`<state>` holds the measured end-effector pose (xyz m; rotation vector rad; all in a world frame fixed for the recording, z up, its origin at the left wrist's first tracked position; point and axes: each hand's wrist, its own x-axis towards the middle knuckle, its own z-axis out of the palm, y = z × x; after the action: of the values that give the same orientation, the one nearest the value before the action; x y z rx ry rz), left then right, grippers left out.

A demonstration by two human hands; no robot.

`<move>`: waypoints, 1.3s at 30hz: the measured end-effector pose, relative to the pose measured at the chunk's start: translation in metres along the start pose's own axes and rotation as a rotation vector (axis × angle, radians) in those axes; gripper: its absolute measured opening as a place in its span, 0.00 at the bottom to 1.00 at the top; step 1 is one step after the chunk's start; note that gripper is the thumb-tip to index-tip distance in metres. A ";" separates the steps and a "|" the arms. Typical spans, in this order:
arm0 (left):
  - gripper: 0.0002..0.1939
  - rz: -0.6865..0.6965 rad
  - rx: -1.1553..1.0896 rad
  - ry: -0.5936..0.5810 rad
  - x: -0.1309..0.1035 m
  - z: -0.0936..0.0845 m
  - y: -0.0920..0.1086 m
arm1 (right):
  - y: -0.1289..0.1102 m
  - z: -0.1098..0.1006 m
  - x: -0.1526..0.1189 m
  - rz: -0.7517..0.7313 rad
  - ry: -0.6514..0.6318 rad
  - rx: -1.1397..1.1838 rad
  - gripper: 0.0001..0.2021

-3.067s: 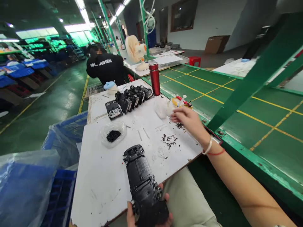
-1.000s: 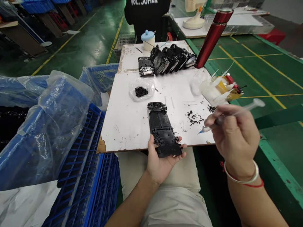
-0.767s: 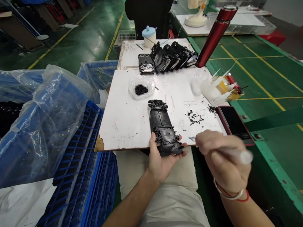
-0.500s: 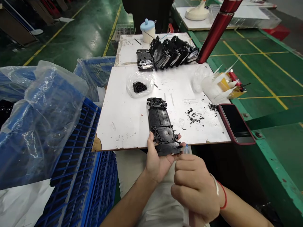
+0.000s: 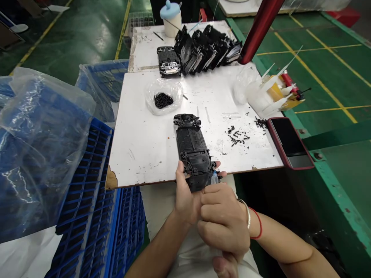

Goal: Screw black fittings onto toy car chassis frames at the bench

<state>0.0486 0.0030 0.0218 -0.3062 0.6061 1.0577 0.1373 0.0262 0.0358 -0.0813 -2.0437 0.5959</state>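
On the white board in front of me, a clear plastic bag lies with its mouth gaping, and a heap of small black pieces fills its middle. To the right, near the board's far corner, a yellow box holds white pointed nozzles and something red, with a crumpled clear bag just beside. Further back stands a cream jar under a blue knobbed lid, so its contents are hidden. To my left are blue slatted crates, partly draped in clear sheeting that hides what they hold. My left hand grips a toy car chassis from below, thumb along its left edge and fingertips showing past the right. It is long, black plastic, with a ribbed floor, a smoother plate at the near end and small fittings at the corners. Its near end juts past the board's front edge; the far end is over the board — whether it touches, I cannot tell. My right hand is curled tightly around a syringe, its blue tip at the chassis's near right corner; I can't see whether they make contact. More loose black pieces lie scattered to the right, near a phone in a dark red case.
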 end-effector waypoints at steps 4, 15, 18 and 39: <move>0.45 -0.021 -0.037 -0.025 0.001 0.001 0.001 | 0.003 0.000 -0.002 0.002 0.011 -0.004 0.29; 0.44 0.028 -0.020 -0.043 0.002 -0.001 0.001 | 0.007 0.006 -0.007 0.037 0.062 0.007 0.28; 0.42 0.071 -0.020 -0.032 0.004 -0.002 0.000 | 0.008 0.004 -0.007 0.042 0.037 -0.007 0.27; 0.41 0.094 0.023 -0.019 0.001 0.002 -0.001 | 0.008 -0.002 -0.010 0.056 0.050 0.016 0.31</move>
<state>0.0510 0.0047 0.0229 -0.2495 0.6200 1.1420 0.1429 0.0313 0.0255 -0.1431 -1.9932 0.6382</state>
